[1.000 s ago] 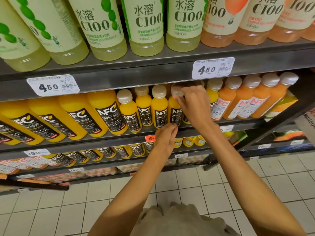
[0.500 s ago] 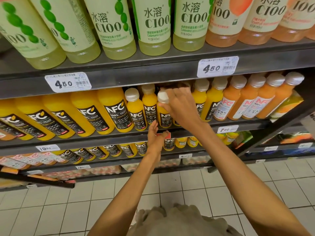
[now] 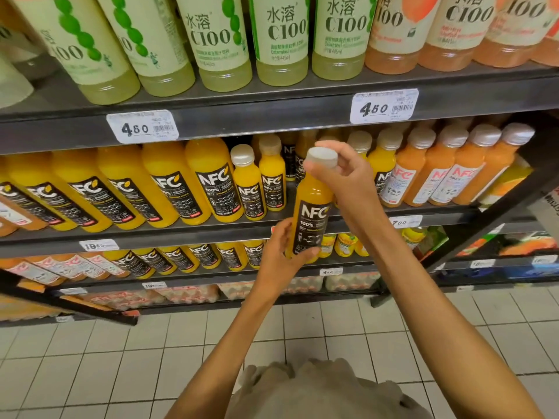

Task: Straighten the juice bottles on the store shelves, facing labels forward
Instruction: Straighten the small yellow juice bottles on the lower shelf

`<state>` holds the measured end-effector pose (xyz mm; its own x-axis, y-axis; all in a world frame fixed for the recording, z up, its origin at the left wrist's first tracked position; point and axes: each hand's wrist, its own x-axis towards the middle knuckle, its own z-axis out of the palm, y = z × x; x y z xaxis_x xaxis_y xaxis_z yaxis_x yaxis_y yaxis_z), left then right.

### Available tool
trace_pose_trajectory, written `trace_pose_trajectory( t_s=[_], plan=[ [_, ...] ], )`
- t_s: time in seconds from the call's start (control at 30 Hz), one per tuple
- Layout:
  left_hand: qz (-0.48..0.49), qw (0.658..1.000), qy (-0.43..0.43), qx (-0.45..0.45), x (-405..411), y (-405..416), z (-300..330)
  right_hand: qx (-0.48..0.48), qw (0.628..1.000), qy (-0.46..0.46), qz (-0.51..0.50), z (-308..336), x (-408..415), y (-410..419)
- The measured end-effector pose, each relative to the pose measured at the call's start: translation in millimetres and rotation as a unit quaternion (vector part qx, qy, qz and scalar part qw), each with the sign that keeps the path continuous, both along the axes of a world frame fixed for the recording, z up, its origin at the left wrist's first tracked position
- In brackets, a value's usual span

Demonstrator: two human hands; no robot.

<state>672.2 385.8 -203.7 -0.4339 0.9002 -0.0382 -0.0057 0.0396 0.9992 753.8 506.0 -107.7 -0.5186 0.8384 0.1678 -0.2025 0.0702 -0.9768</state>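
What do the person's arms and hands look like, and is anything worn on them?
Both forearms are bare, with no sleeves in view. The left hand and right hand show no gloves, rings or watch. A beige garment shows at the bottom edge.

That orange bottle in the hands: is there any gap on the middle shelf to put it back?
Yes: a gap in the front row, between the small bottles on its left and the yellow bottle past the right hand; more bottles stand behind it. The held bottle hangs just before it, left hand at its base. Elsewhere that shelf is packed.

Glossy plastic bottle (image 3: 311,213), matt metal shelf (image 3: 242,122)
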Motion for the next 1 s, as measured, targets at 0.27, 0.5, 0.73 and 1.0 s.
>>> trace_pose_trajectory(
  t_s=[0.27, 0.5, 0.73, 1.0],
  plan=[
    [-0.093, 0.963, -0.244, -0.062, 8, -44, 28, -0.203, 0.966, 0.055, 0.152, -24, 0, 6],
    [-0.136, 0.908, -0.391, -0.059, 17, -40, 59, -0.261, 0.935, 0.133, 0.198, -8, -11, -6],
    [-0.044, 0.988, -0.135, -0.062, 14, -39, 64, -0.234, 0.954, 0.085, 0.165, 10, -10, -4],
    [-0.086, 0.948, -0.300, -0.064, 16, -38, 81, -0.257, 0.955, 0.001, 0.146, 16, -12, -4]
  ],
)
